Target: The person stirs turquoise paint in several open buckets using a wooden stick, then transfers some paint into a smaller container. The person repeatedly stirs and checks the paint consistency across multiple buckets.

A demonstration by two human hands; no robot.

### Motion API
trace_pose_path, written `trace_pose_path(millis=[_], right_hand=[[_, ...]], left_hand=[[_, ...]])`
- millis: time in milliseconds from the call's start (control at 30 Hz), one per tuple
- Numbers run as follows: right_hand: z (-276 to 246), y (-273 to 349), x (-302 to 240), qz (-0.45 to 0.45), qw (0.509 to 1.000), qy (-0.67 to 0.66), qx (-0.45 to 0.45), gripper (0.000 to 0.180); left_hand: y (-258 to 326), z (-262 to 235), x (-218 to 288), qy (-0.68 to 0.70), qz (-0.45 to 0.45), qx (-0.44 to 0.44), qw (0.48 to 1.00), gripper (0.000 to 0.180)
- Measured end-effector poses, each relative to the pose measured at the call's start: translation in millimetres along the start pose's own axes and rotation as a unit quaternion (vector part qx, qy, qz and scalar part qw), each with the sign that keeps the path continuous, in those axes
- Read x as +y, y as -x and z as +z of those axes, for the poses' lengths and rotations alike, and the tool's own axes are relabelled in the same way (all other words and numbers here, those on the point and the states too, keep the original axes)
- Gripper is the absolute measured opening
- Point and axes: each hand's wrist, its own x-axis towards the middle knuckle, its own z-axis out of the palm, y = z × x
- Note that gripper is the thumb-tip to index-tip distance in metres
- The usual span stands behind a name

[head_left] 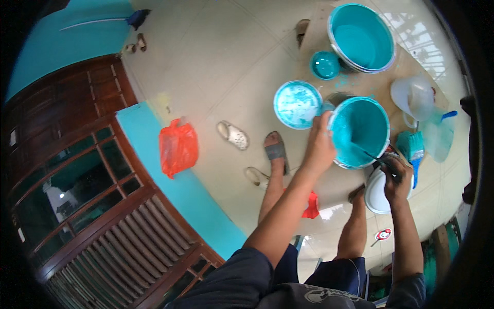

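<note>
A bucket of turquoise paint [371,116] is tilted toward me, its inside coated with paint. My left hand [321,141] grips the bucket's left rim. In my right hand [397,177] is a dark-handled tool [374,158], its far end reaching over the near rim into the paint; that end's shape is hidden. Just left of the bucket lies a round paint-smeared lid [297,104]. Close to my right hand are a white lid or tub [379,193] and a wide paintbrush [415,149] with turquoise bristles and a blue handle.
A larger paint bucket [361,38] and a small turquoise bowl [324,65] stand on a brown board [314,38]. A clear plastic jug [411,98] is at right. An orange plastic bag [177,147] and white clogs [232,135] are on the tiled floor, left.
</note>
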Motion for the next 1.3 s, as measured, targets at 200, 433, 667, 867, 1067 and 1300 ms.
trace_pose_path(millis=[200, 433, 667, 867, 1067, 1300], right_hand=[[-1.4, -24.4, 8.3, -0.058, 0.995, 0.06, 0.059, 0.031], [21.3, -6.1, 25.3, -0.117, 0.985, 0.128, 0.006, 0.048], [48.8, 10.7, -18.1, -0.023, 0.999, -0.035, -0.015, 0.021], [38.5, 10.4, -32.0, -0.032, 0.996, -0.078, 0.03, 0.023], [7.8, 30.9, -43.3, -0.123, 0.987, -0.06, 0.086, 0.044], [0.2, 55.3, -38.9, -0.107, 0.983, -0.088, 0.12, 0.033]], left_hand=[[9.2, 0.3, -20.0, 0.024, -0.027, 0.005, 0.999, 0.049], [19.8, 3.2, -43.5, -0.027, -0.074, 0.013, 0.997, 0.063], [6.0, -16.6, -50.8, 0.042, -0.065, -0.035, 0.996, 0.049], [-0.1, -21.8, -61.2, 0.052, -0.041, -0.051, 0.996, 0.056], [62.1, -3.7, -50.1, -0.043, -0.075, 0.167, 0.982, 0.057], [157.9, 89.2, -30.0, -0.156, -0.164, -0.089, 0.97, 0.066]])
